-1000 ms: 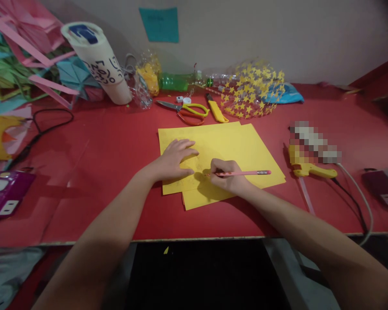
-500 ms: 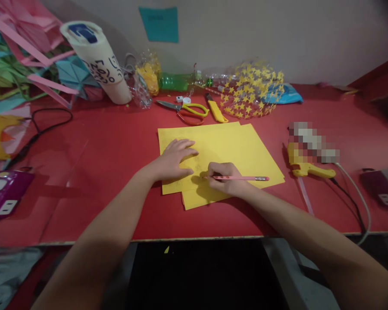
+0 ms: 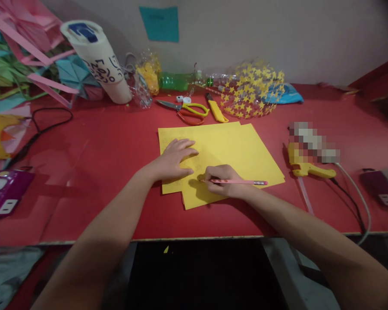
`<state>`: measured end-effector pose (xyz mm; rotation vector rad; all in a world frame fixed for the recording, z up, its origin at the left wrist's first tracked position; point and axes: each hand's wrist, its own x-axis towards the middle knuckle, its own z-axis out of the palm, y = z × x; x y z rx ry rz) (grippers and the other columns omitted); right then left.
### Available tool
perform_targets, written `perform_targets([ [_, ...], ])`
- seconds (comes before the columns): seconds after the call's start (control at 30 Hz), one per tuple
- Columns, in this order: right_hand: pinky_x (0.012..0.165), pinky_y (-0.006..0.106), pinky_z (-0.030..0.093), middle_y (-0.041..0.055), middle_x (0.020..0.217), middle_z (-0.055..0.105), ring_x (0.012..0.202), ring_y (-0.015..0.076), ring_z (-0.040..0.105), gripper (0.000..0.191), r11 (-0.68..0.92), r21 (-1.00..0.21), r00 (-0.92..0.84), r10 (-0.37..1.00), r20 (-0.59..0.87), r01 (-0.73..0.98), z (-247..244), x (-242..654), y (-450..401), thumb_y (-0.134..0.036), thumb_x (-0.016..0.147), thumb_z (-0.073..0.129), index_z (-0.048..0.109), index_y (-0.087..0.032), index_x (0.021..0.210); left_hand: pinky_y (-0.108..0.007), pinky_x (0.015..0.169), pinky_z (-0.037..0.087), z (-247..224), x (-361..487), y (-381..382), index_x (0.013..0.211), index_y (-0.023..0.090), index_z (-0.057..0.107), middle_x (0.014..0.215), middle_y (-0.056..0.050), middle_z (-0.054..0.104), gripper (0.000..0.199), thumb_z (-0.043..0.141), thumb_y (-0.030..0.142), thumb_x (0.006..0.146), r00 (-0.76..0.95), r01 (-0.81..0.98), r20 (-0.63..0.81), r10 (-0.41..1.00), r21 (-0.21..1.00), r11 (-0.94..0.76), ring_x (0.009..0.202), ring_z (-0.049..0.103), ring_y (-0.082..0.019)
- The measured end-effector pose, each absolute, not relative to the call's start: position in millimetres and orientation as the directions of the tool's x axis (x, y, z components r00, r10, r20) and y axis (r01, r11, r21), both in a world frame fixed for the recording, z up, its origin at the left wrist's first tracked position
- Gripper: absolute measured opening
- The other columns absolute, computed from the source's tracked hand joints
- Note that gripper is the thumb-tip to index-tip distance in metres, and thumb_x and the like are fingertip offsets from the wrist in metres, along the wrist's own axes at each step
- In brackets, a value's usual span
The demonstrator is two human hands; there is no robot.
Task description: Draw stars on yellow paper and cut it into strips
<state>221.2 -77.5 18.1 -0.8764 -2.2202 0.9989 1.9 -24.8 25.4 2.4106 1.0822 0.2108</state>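
Two overlapping sheets of yellow paper (image 3: 233,146) lie on the red table, with faint pencil marks on the left part. My left hand (image 3: 174,161) rests flat on the left side of the paper, fingers spread. A pink pencil (image 3: 242,182) is gripped in my right hand (image 3: 223,181), its tip on or just above the paper and its eraser end pointing right. The tip is close to the thumb of my left hand. Behind the paper lie scissors (image 3: 194,110) with yellow and red handles and a yellow utility knife (image 3: 217,111).
A white tumbler (image 3: 100,64) stands at the back left beside folded paper shapes (image 3: 22,47). Star-covered clear plastic (image 3: 252,90) and a green bottle (image 3: 174,81) are along the wall. A yellow glue gun (image 3: 310,169) with its cord lies right, a purple device (image 3: 9,193) left.
My right hand has shifted slightly left, and the pencil's eraser end has dropped a little toward the table's front edge. My left hand has stayed in place.
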Motion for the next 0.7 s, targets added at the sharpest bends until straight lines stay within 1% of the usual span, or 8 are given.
perform_targets([
  [0.13, 0.050, 0.022, 0.031, -0.0056, 0.056, 0.045, 0.049, 0.0074, 0.039, 0.014, 0.501, -0.799, -0.644, 0.739, 0.196, 0.333, 19, 221, -78, -0.016, 0.076, 0.049, 0.041, -0.022, 0.066, -0.051, 0.120, 0.015, 28, 3, -26, 0.130, 0.018, 0.058, 0.153, -0.015, 0.037, 0.055, 0.065, 0.040, 0.080, 0.672, 0.671, -0.073, 0.737, 0.481, -0.565, 0.145, 0.025, -0.032],
  [0.23, 0.051, 0.022, 0.032, -0.0050, 0.057, 0.048, 0.051, 0.0081, 0.041, 0.013, 0.448, -0.826, -0.621, 0.767, 0.159, 0.343, 19, 221, -77, -0.018, 0.076, 0.052, 0.043, -0.022, 0.067, -0.051, 0.120, 0.015, 28, 3, -26, 0.129, 0.019, 0.058, 0.153, -0.013, 0.038, 0.054, 0.065, 0.041, 0.079, 0.672, 0.668, -0.065, 0.738, 0.482, -0.566, 0.145, 0.026, -0.032],
  [0.3, 0.051, 0.023, 0.033, -0.0042, 0.059, 0.051, 0.053, 0.0091, 0.044, 0.012, 0.370, -0.858, -0.531, 0.836, 0.141, 0.355, 20, 222, -75, -0.022, 0.078, 0.054, 0.046, -0.022, 0.069, -0.052, 0.120, 0.014, 27, 2, -26, 0.128, 0.021, 0.058, 0.154, -0.012, 0.038, 0.054, 0.065, 0.042, 0.079, 0.671, 0.668, -0.064, 0.738, 0.484, -0.565, 0.145, 0.025, -0.032],
  [0.4, 0.052, 0.024, 0.036, -0.0025, 0.064, 0.056, 0.057, 0.0113, 0.048, 0.010, 0.277, -0.879, -0.297, 0.940, 0.166, 0.387, 24, 226, -69, -0.028, 0.081, 0.056, 0.052, -0.021, 0.076, -0.052, 0.120, 0.013, 27, 2, -26, 0.129, 0.021, 0.058, 0.155, -0.011, 0.035, 0.054, 0.064, 0.041, 0.079, 0.668, 0.672, -0.071, 0.741, 0.485, -0.560, 0.146, 0.024, -0.032],
  [0.47, 0.057, 0.026, 0.041, 0.0002, 0.073, 0.062, 0.063, 0.0138, 0.054, 0.006, 0.284, -0.858, -0.182, 0.957, 0.226, 0.428, 26, 231, -64, -0.027, 0.082, 0.057, 0.056, -0.021, 0.081, -0.053, 0.120, 0.012, 29, 3, -27, 0.129, 0.022, 0.057, 0.156, -0.012, 0.035, 0.054, 0.064, 0.041, 0.079, 0.666, 0.680, -0.085, 0.742, 0.478, -0.556, 0.146, 0.024, -0.032],
  [0.53, 0.065, 0.030, 0.046, 0.0037, 0.085, 0.068, 0.075, 0.0175, 0.060, 0.007, 0.316, -0.816, -0.152, 0.949, 0.277, 0.484, 27, 235, -59, -0.026, 0.085, 0.056, 0.060, -0.022, 0.087, -0.054, 0.119, 0.011, 32, 4, -29, 0.129, 0.022, 0.058, 0.155, -0.012, 0.037, 0.054, 0.064, 0.042, 0.079, 0.665, 0.689, -0.102, 0.739, 0.464, -0.556, 0.145, 0.025, -0.033],
  [0.6, 0.074, 0.034, 0.048, 0.0066, 0.093, 0.070, 0.085, 0.0209, 0.063, 0.013, 0.365, -0.758, -0.191, 0.931, 0.312, 0.541, 26, 240, -54, -0.027, 0.089, 0.051, 0.063, -0.022, 0.092, -0.055, 0.118, 0.013, 36, 5, -31, 0.127, 0.021, 0.060, 0.152, -0.011, 0.041, 0.052, 0.064, 0.043, 0.080, 0.675, 0.685, -0.104, 0.731, 0.458, -0.567, 0.142, 0.030, -0.034],
  [0.7, 0.081, 0.039, 0.049, 0.0099, 0.098, 0.071, 0.096, 0.0251, 0.062, 0.019, 0.473, -0.636, -0.324, 0.881, 0.344, 0.610, 21, 244, -48, -0.026, 0.092, 0.049, 0.066, -0.021, 0.096, -0.051, 0.115, 0.023, 39, 6, -32, 0.120, 0.020, 0.064, 0.143, -0.011, 0.052, 0.046, 0.063, 0.042, 0.081, 0.703, 0.645, -0.069, 0.708, 0.481, -0.593, 0.134, 0.040, -0.033],
])
